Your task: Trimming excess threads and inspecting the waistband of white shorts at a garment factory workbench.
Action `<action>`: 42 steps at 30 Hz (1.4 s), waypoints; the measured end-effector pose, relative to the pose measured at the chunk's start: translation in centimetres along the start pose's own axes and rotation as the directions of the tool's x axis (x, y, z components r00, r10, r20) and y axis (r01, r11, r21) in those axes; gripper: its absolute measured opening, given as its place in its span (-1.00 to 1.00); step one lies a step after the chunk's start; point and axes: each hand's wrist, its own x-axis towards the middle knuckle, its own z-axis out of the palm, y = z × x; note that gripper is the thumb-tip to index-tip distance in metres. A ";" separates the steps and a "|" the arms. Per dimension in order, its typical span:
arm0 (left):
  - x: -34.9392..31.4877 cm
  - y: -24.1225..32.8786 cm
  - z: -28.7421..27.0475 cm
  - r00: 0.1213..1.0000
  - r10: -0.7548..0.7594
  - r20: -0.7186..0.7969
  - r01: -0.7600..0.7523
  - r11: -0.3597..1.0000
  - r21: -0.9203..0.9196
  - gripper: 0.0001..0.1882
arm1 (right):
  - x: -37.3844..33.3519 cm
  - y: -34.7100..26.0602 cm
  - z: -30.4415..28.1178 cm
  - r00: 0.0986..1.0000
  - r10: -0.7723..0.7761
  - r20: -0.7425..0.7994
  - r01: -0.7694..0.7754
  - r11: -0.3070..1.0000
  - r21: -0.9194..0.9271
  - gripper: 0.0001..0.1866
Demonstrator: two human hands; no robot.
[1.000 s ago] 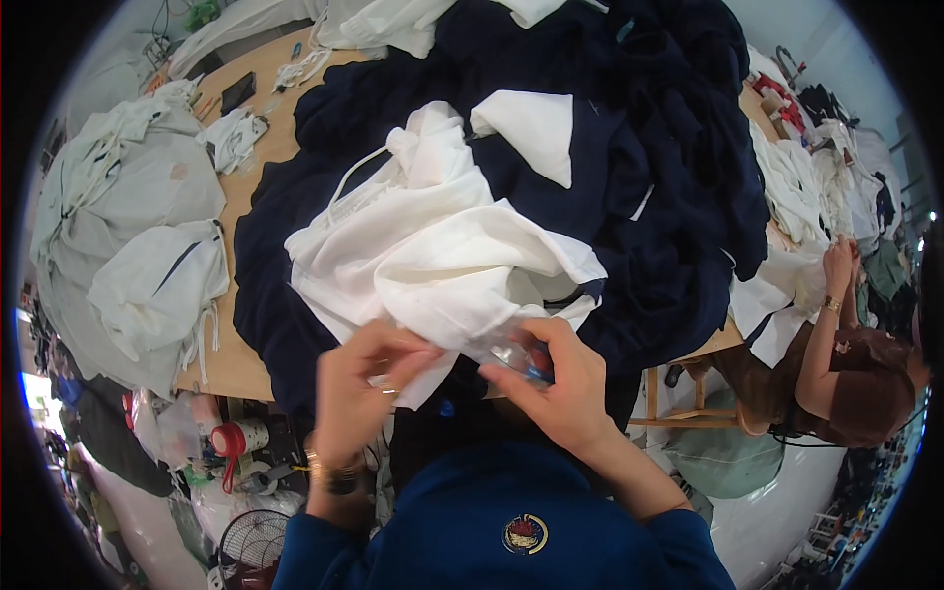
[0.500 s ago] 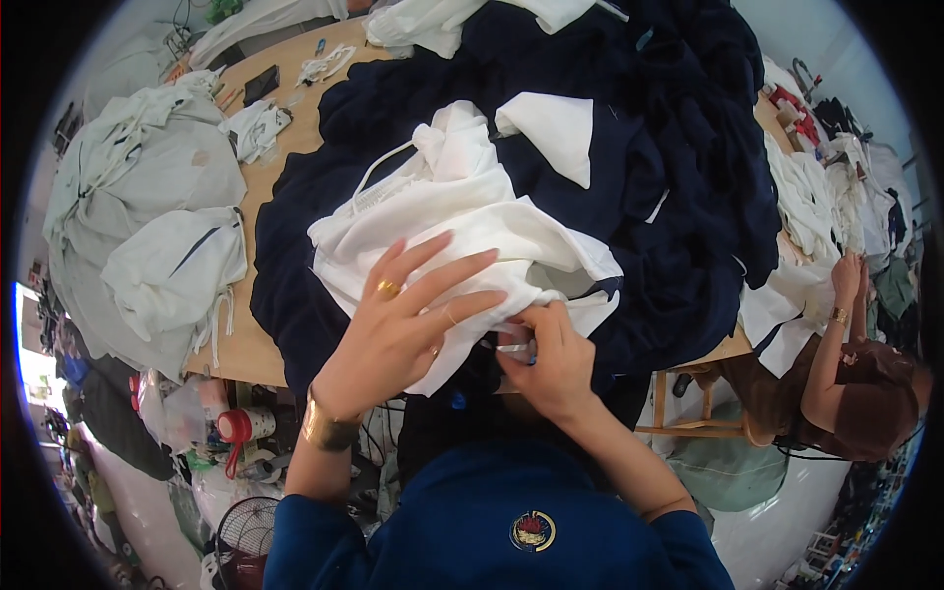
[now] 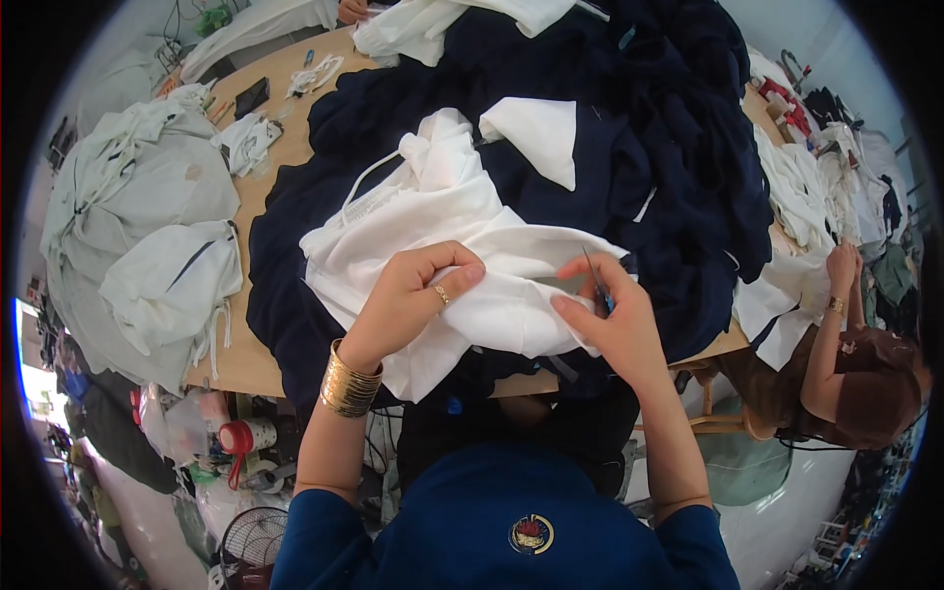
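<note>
A white garment (image 3: 383, 236) with a drawstring lies bunched in front of me on a heap of navy cloth (image 3: 285, 256). My left hand (image 3: 408, 300) is closed on its near part, fingers curled and pinching the fabric. At the garment's right side is my right hand (image 3: 624, 329), with small blue-handled thread snips (image 3: 603, 298) held in its fingers, their thin blade tilted up. Its thumb is close to the garment's edge; whether it also pinches the cloth, I cannot tell. Beyond the garment rests a folded white cloth piece (image 3: 539, 143).
A pale bundle of garments (image 3: 138, 187) fills the table's left side. A dark flat item (image 3: 252, 98) and white cords (image 3: 317, 75) lie farther back. At the right, a co-worker (image 3: 865, 393) handles white cloth. Another person's hand (image 3: 353, 10) shows at the far edge.
My left hand has gone from spread fingers on the cloth to a curled grip. My right hand has moved right and away from me, and the snips now show more plainly.
</note>
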 end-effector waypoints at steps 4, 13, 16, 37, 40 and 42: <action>0.2 -0.4 0.4 0.997 -0.004 -0.083 0.013 0.994 0.111 -0.79 | 0.2 1.4 -0.1 0.917 -0.350 -0.191 0.190 0.805 -0.562 -0.74; -0.1 -0.8 0.6 1.000 -0.007 -0.006 0.007 0.995 -0.098 -0.85 | -1.8 0.8 3.0 0.854 -0.488 -0.181 0.406 0.842 -0.356 -0.75; -0.3 0.0 1.1 1.000 -0.016 0.018 0.020 0.972 -0.234 -0.88 | -1.4 0.8 3.3 0.873 -0.458 -0.165 0.387 0.859 -0.336 -0.80; 0.5 2.4 0.8 0.982 0.125 0.142 -0.133 0.990 0.049 -0.85 | 0.3 -3.1 0.4 0.780 -0.624 0.038 0.583 0.704 -0.406 -0.74; 0.4 1.8 -0.2 0.990 0.028 0.138 -0.013 0.994 -0.106 -0.85 | -0.4 -3.6 0.1 0.823 -0.563 0.077 0.538 0.729 -0.424 -0.73; 0.2 1.6 -0.5 0.991 0.020 0.130 0.006 0.980 -0.197 -0.84 | -0.9 -2.8 0.0 0.847 -0.516 0.127 0.513 0.732 -0.449 -0.68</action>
